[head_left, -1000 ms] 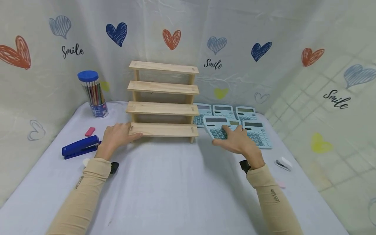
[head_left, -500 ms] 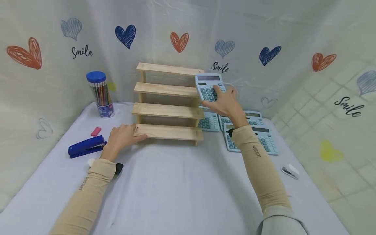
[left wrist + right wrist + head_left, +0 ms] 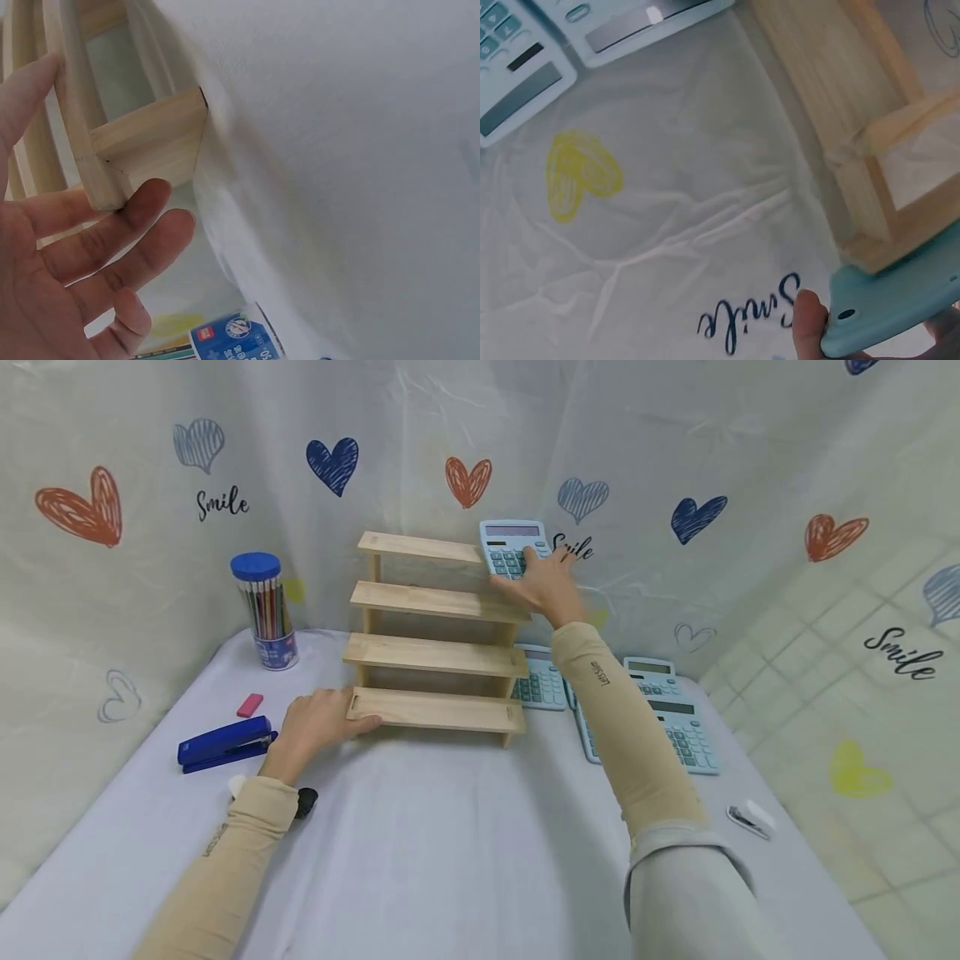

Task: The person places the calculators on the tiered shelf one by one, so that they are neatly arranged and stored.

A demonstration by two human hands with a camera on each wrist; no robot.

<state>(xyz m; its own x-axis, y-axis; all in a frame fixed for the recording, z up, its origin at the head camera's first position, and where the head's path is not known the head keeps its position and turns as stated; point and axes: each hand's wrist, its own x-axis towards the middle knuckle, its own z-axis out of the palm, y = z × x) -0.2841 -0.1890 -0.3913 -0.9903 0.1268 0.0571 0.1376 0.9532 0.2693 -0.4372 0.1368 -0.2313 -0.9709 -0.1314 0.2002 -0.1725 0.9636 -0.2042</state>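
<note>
My left hand (image 3: 311,731) grips the left end of the lowest board of a four-step wooden shelf rack (image 3: 438,653). In the left wrist view, the thumb lies on one side of the wood (image 3: 79,112) and the fingertips touch the other. At the rack's upper right, my right hand (image 3: 551,587) holds a light blue calculator (image 3: 512,537) by its lower part, screen end up. It overlaps the right end of the top board, and its edge (image 3: 892,292) is right at the wood in the right wrist view. Several similar calculators (image 3: 678,731) lie right of the rack, partly hidden by my forearm.
Left of the rack stand a blue-lidded tub of pencils (image 3: 273,639), a pink eraser (image 3: 250,705) and a blue stapler (image 3: 225,745). A small white and metal item (image 3: 750,820) lies at the right. A heart-printed curtain (image 3: 420,410) hangs close behind.
My right hand has lifted the calculator from beside the other calculators, up and left to the top board. The left hand keeps its hold on the lowest board. The head view has shifted slightly.
</note>
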